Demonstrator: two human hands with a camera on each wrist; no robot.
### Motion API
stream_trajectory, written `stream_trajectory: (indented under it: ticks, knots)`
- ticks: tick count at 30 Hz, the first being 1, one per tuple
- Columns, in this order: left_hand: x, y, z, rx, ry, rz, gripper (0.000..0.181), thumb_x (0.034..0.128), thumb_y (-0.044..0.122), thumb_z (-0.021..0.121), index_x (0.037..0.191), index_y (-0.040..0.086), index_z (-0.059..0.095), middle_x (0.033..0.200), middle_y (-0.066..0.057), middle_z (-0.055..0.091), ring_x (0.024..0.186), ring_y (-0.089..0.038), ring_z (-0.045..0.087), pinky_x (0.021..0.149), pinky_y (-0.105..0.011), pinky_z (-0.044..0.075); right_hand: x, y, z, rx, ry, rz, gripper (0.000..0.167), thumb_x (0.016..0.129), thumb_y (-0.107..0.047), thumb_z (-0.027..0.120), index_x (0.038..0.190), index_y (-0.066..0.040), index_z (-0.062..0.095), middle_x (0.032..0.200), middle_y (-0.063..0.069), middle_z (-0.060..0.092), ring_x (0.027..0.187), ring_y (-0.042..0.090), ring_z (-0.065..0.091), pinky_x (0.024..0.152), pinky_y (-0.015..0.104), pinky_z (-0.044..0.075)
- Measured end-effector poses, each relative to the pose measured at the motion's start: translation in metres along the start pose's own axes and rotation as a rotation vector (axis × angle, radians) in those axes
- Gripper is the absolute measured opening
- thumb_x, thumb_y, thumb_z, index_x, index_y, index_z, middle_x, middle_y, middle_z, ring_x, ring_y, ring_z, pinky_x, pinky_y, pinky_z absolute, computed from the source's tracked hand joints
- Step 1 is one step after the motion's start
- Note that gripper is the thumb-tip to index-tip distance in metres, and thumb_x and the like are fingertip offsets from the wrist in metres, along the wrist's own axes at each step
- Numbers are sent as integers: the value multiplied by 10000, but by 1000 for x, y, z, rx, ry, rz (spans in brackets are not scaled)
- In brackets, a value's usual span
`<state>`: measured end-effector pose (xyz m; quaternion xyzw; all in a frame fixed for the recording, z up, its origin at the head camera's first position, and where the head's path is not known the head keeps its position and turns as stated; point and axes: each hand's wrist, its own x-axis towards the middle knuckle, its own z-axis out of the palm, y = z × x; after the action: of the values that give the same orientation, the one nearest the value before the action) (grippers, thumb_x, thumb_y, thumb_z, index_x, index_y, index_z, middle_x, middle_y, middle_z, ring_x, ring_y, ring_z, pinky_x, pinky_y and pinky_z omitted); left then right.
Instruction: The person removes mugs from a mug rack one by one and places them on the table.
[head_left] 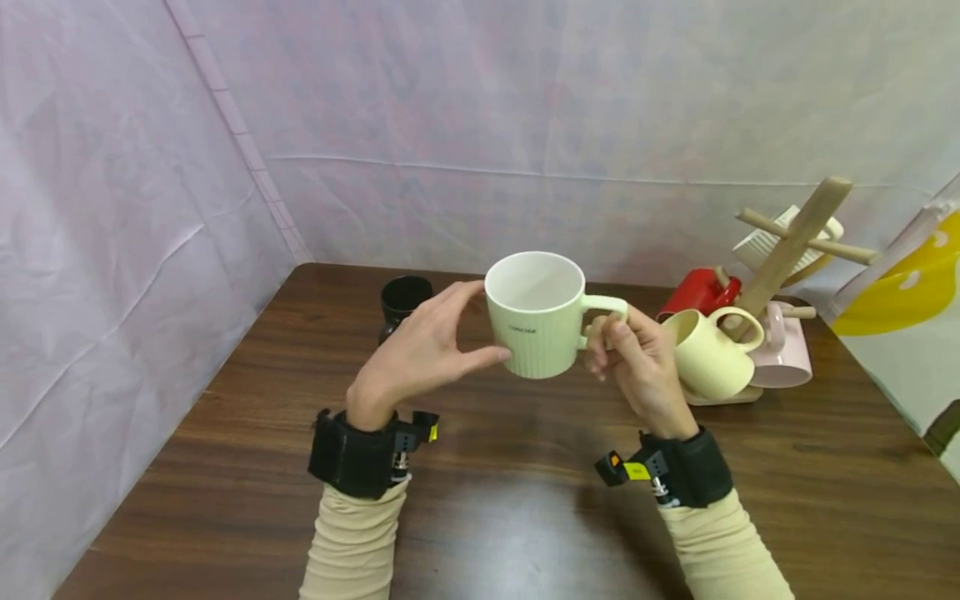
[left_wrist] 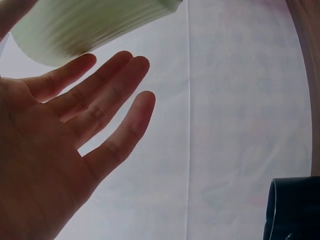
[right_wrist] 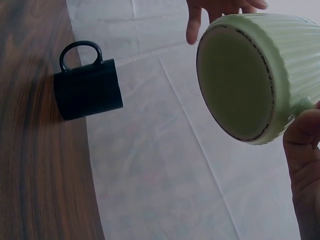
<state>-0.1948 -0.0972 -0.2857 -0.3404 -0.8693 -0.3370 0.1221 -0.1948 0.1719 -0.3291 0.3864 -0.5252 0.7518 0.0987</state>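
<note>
A pale green ribbed mug (head_left: 534, 337) with dark lettering is held up above the table, its opening upward. My right hand (head_left: 637, 358) grips its handle, fingers curled at the loop; the right wrist view shows the mug's underside (right_wrist: 232, 82) and my right thumb (right_wrist: 305, 145). At the mug's other side is my left hand (head_left: 423, 350), thumb tip at the lower wall. Its fingers (left_wrist: 107, 102) are spread and nearly straight in the left wrist view. Behind the left hand a black mug (right_wrist: 90, 92) stands on the table, partly hidden in the head view.
A wooden mug tree (head_left: 787, 242) stands at the right, bearing a red mug (head_left: 693, 293), a cream mug (head_left: 708, 354), a pink mug (head_left: 783, 358) and a white ribbed mug (head_left: 753, 247). White sheeting (head_left: 480, 108) hangs behind the brown wooden table (head_left: 510, 517).
</note>
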Motion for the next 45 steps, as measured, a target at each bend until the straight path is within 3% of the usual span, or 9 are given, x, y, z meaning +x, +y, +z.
stream_trajectory:
  ticks: [6, 16, 24, 34, 45]
  knots:
    - [2, 0, 5, -29, 17, 26, 872, 839, 295, 857, 1499, -32, 390, 1433, -178, 532, 1323, -317, 514, 1069, -486, 418, -2, 2, 2, 21, -2, 11, 295, 1076, -154, 505, 819, -11, 477, 709, 89, 482, 590, 194, 445, 499, 249, 363]
    - [5, -1, 11, -119, 39, 47, 930, 792, 263, 897, 1469, -63, 349, 1325, -195, 586, 1184, -270, 601, 954, -429, 506, -3, 6, 6, 55, -25, 19, 339, 1067, -214, 535, 813, -3, 461, 707, 87, 481, 584, 186, 439, 500, 245, 366]
    - [8, 1, 15, -209, 83, 109, 995, 749, 209, 925, 1476, -65, 304, 1311, -207, 573, 1126, -262, 629, 892, -380, 542, -3, 5, 8, 66, -38, 28, 325, 1072, -198, 524, 818, -9, 453, 717, 86, 478, 589, 190, 444, 509, 249, 392]
    - [7, 0, 14, -225, 130, 70, 997, 721, 191, 939, 1462, -67, 323, 1289, -202, 581, 1093, -259, 633, 848, -384, 556, -2, 10, 10, 32, -50, 9, 321, 1098, -195, 452, 837, -12, 412, 749, 71, 478, 638, 157, 492, 521, 231, 406]
    - [10, 0, 14, -239, 129, 105, 1002, 700, 198, 956, 1463, -57, 359, 1275, -181, 603, 1078, -241, 642, 837, -374, 557, -1, 9, 10, 62, -33, 25, 319, 1085, -201, 493, 835, -14, 433, 730, 83, 466, 610, 179, 470, 512, 242, 396]
